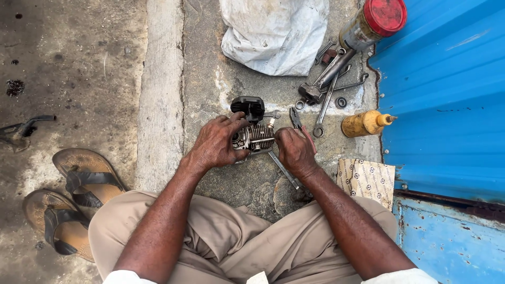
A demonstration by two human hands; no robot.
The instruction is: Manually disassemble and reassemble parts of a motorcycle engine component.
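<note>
The small finned engine cylinder (256,138) sits on the concrete ground (210,63) just in front of my crossed legs, between my two hands. Its metal fins face up, and a black plastic part (248,107) stands against its far side. My left hand (216,142) is wrapped over the left end of the cylinder, with the thumb and fingers curled around it and pressing on its top. My right hand (293,151) is closed in a fist against the right end of the cylinder, gripping pliers with red handles (301,128); the nose of the pliers sticks up past my knuckles, and one handle shows along the back of my hand. A long flat spanner (284,171) lies on the ground under my right hand, running toward my knee.

Farther out, beyond the cylinder, several spanners and a ratchet-like tool (326,79) lie in a loose pile with a few small rings and washers near them. A yellow squeeze bottle (365,123) lies on its side to the right of the pile, beside a blue metal wall (447,94). A jar with a red lid (374,22) stands at the top, next to a crumpled white sack (273,34). A small patterned cardboard box (366,181) rests by my right forearm. Well off to the left, a pair of brown sandals (68,205) lies on the ground beside my left knee.
</note>
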